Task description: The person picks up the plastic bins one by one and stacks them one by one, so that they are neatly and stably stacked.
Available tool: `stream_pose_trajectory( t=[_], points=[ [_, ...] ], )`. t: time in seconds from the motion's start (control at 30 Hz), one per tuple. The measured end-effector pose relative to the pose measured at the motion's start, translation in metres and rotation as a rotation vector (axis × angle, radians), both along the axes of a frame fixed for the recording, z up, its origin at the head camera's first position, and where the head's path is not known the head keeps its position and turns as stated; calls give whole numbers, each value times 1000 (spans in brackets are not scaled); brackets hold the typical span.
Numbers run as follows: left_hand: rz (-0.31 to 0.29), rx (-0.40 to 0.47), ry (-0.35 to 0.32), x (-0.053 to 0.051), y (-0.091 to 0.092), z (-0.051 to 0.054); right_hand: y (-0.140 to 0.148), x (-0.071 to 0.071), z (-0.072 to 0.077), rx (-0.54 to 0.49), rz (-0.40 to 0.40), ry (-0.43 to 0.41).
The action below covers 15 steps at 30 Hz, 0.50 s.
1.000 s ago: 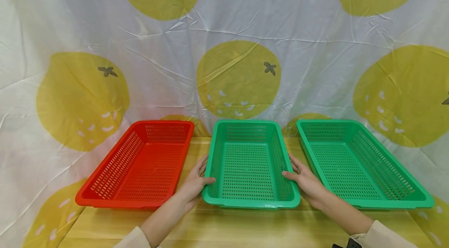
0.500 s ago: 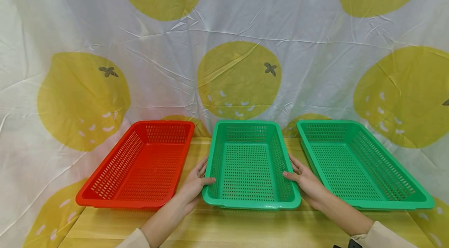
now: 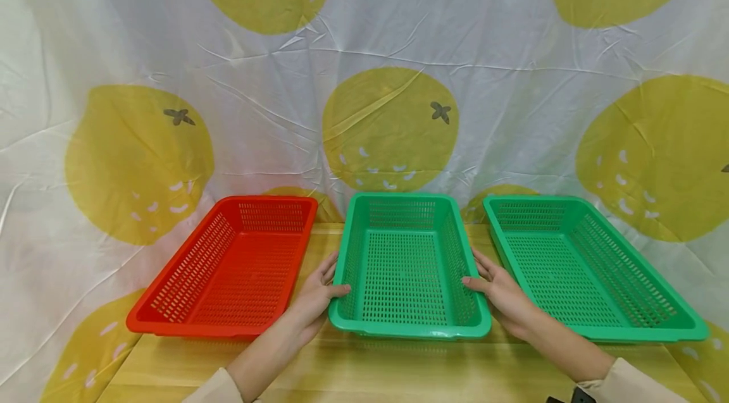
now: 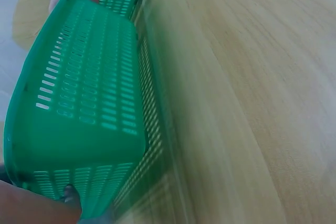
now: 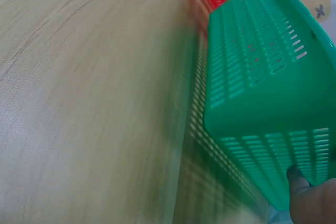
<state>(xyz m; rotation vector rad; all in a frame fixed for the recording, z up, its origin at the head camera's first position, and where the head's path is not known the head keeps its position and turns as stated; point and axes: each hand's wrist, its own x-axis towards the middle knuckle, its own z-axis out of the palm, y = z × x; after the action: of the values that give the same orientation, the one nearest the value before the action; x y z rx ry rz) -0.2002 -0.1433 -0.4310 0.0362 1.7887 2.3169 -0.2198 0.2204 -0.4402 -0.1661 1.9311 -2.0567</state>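
Note:
In the head view, a green plastic basket (image 3: 410,331) with slotted walls stands in the middle, and nothing lies in it. My left hand (image 3: 314,297) grips its left side, thumb over the rim and fingers along the outer wall. On the opposite side my right hand (image 3: 504,295) holds it the same way. The left wrist view shows the basket's near wall (image 4: 79,142) close above the wooden surface; the right wrist view also shows that wall (image 5: 273,108). Whether its base touches the table cannot be told for certain. The fingers are partly hidden behind the walls.
A red basket (image 3: 213,331) stands to the left, and another green basket (image 3: 632,332) to the right, both on the wooden table (image 3: 398,374). Behind them hangs a pale cloth (image 3: 273,112) printed with large yellow fruit.
The middle basket appears very slightly higher in the head view, still between both hands. The view has shifted a little; the other two baskets stay in place.

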Motion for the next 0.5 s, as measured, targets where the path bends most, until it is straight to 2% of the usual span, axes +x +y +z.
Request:
stream_pose_trajectory(
  t=[0.5],
  points=[
    [-10, -21, 6, -3, -5, 22, 1, -2, 25, 43, 47, 45]
  ],
)
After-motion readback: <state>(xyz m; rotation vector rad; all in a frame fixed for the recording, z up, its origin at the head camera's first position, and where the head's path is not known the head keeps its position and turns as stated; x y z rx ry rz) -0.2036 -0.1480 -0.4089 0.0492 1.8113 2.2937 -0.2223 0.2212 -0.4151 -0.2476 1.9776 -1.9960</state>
